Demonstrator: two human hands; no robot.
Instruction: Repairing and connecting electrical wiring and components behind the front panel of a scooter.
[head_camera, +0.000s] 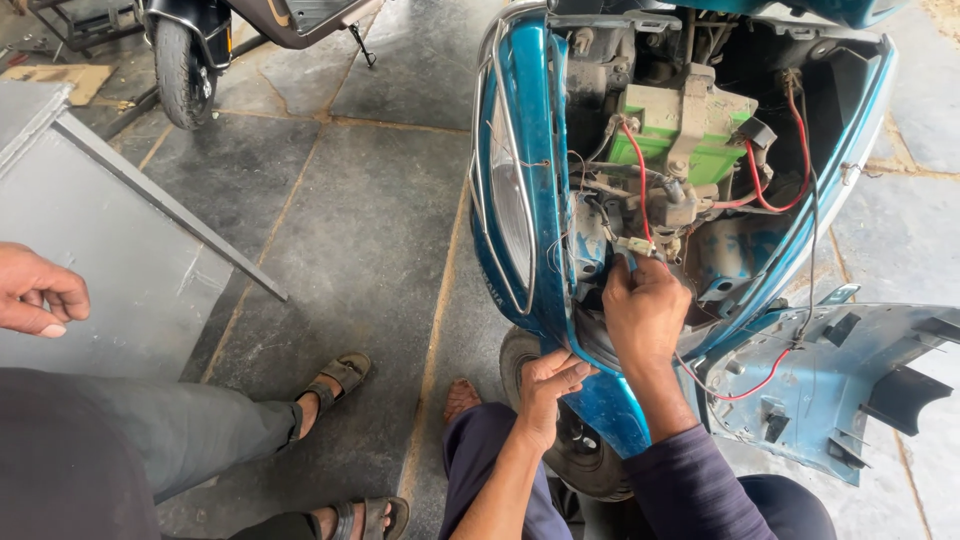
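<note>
A blue scooter (520, 150) stands before me with its front panel off, showing a green battery (690, 135), red wires (640, 190) and grey parts inside. My right hand (645, 310) reaches into the opening and pinches a small white connector (636, 246) at its fingertips. My left hand (548, 385) grips the lower edge of the blue front body, just above the front wheel (575, 450). My bare foot (460, 398) rests on the stone floor below.
The removed blue front panel (850, 385) lies at the right, inner side up. Another person sits at the left in grey trousers and sandals (335, 378), a hand (35, 290) raised. A grey metal box (110, 230) and another scooter's wheel (180, 60) are behind.
</note>
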